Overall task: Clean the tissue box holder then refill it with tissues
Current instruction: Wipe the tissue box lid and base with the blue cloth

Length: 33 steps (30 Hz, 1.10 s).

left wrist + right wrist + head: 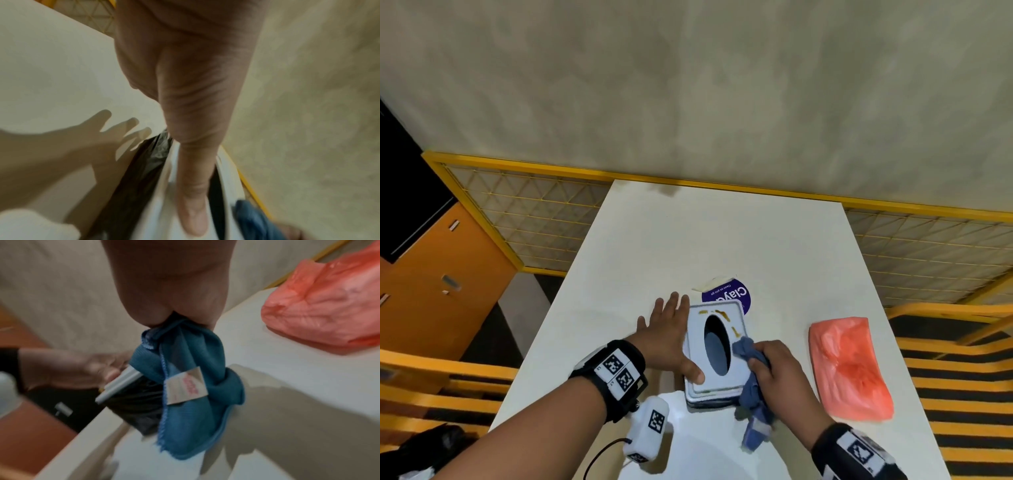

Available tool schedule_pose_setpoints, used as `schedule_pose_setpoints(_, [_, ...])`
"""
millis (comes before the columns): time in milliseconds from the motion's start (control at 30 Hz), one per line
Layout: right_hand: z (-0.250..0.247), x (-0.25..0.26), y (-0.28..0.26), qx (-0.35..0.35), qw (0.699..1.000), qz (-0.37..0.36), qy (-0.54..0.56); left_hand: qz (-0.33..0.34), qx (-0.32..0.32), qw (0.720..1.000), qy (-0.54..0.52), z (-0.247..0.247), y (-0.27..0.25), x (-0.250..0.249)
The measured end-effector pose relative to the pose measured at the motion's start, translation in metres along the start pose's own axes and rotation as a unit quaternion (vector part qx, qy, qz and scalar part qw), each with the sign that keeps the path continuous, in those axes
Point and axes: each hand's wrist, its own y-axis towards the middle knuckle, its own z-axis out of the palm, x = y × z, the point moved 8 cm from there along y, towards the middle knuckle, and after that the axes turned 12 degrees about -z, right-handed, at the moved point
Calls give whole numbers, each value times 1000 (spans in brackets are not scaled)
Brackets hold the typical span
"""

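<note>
The tissue box holder [700, 356], pale grey with a dark oval opening, stands near the table's front. Yellow-brown smears mark its top along the far and right edges. My left hand [669, 337] lies against its left side with fingers straight and spread, and the thumb [191, 211] presses on the top near the front left corner. My right hand [770, 365] grips a bunched blue cloth [744, 347] that touches the holder's right edge; in the right wrist view the cloth [191, 386] hangs down from my fist. A salmon-pink tissue pack [849, 366] lies to the right.
A purple round label [738, 294] lies just behind the holder on the white table [722, 233]. A yellow mesh fence [517, 209] runs behind the table, an orange cabinet [438, 274] stands at the left, and yellow rails flank both sides.
</note>
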Motion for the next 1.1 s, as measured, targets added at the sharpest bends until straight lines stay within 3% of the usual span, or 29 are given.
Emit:
schedule_pose_setpoints(133, [9, 25, -34, 127, 989, -80, 1, -29, -51, 997, -47, -7, -5, 17])
schedule_pose_setpoints(233, [21, 46, -49, 198, 966, -166, -28, 13, -106, 993, -59, -8, -18, 14])
schedule_pose_setpoints(300, [22, 55, -50, 166, 962, -203, -72, 55, -112, 991, -41, 2, -29, 2])
schedule_pose_setpoints(367, [21, 62, -49, 114, 958, -236, -119, 80, -77, 994, -11, 18, -40, -9])
schedule_pose_setpoints(433, [24, 66, -45, 73, 946, -267, -168, 84, -42, 995, 29, 34, -45, -15])
schedule_pose_setpoints(533, [36, 71, -40, 57, 934, -281, -213, 76, -62, 994, 54, 47, -43, -18])
schedule_pose_setpoints(667, [50, 60, -34, 53, 934, -276, -220, 61, -97, 992, 58, 54, -41, -17])
schedule_pose_setpoints(833, [15, 21, -27, -2, 948, -254, -189, 50, -105, 991, 73, 54, -40, -18])
schedule_pose_setpoints(967, [-13, -11, -20, -22, 976, -169, -136, 49, -103, 992, 61, 55, -40, -18])
schedule_pose_setpoints(1100, [-47, -34, -12, -119, 992, -27, -12, 50, -101, 992, 63, 54, -41, -17])
